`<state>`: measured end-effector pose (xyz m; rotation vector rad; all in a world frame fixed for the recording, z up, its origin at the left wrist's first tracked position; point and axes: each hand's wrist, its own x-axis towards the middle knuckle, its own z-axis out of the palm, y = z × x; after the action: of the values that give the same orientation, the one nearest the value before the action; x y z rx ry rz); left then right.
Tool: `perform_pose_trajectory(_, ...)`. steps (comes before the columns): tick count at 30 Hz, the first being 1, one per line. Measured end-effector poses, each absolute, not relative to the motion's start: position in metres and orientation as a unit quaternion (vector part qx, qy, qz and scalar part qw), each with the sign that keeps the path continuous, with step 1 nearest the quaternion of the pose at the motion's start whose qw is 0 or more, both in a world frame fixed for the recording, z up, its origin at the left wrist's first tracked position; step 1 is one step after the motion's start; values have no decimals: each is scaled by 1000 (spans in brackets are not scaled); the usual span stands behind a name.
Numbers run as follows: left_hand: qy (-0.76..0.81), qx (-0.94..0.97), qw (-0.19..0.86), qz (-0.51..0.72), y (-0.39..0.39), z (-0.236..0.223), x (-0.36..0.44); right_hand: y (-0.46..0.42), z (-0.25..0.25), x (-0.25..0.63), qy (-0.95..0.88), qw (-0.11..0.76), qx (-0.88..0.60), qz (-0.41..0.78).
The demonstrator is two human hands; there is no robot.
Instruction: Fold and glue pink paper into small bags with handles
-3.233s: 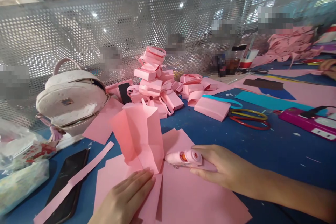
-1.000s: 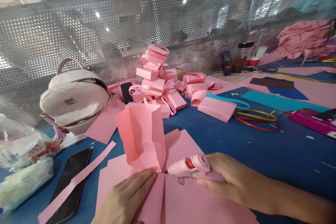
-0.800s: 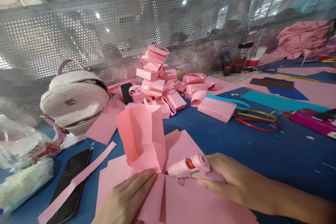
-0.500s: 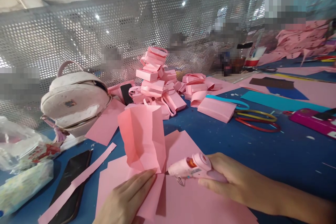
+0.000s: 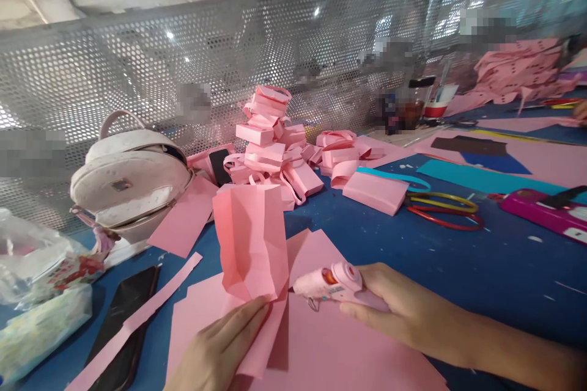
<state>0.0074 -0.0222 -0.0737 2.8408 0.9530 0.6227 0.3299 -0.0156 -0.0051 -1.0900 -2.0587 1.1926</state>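
My right hand [image 5: 383,296] is closed round a pale pink glue gun [image 5: 328,284]. The gun's nozzle points left, at the right edge of a folded pink paper [image 5: 254,241] beside my left fingertips. My left hand [image 5: 229,336] holds the lower part of this paper, its fingers straight and close together over the fold; the thumb is mostly hidden. Behind the fingers, the creased upper part of the paper stands upright like an open bag. Beneath both hands lie flat pink sheets [image 5: 339,348].
Small pink paper bags [image 5: 270,156] are heaped behind. At left are a white backpack [image 5: 132,177], a phone [image 5: 123,324] under a paper strip [image 5: 162,296], and plastic bags [image 5: 46,311]. Cable loops [image 5: 444,208] and a magenta device [image 5: 541,214] lie right. A mesh panel [image 5: 220,49] stands behind.
The glue gun has moved slightly up along the paper's right edge. My left hand keeps its place on the fold. The whole view has shifted a little.
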Motion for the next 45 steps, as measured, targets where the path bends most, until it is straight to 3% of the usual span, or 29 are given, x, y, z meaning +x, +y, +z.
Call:
perform_pose_trajectory(16,336,904,98,246,-28,-60,8,-15,-3,330,-738,292,-425,435)
perform_pose_trajectory(29,345,858,147,350,-29,-67,4,17,6,394,-733,325,-576,159)
perform_pose_trajectory(36,344,843,147,388,-38,-58,7,13,-14,419,-723,277,-617,143)
perform_pose_trajectory(41,349,841,147,386,-41,-59,7,-10,21,427,-740,221,-626,109)
perform_pose_trajectory(45,344,844,149,384,-41,-63,5,-38,64,402,-738,318,-595,16)
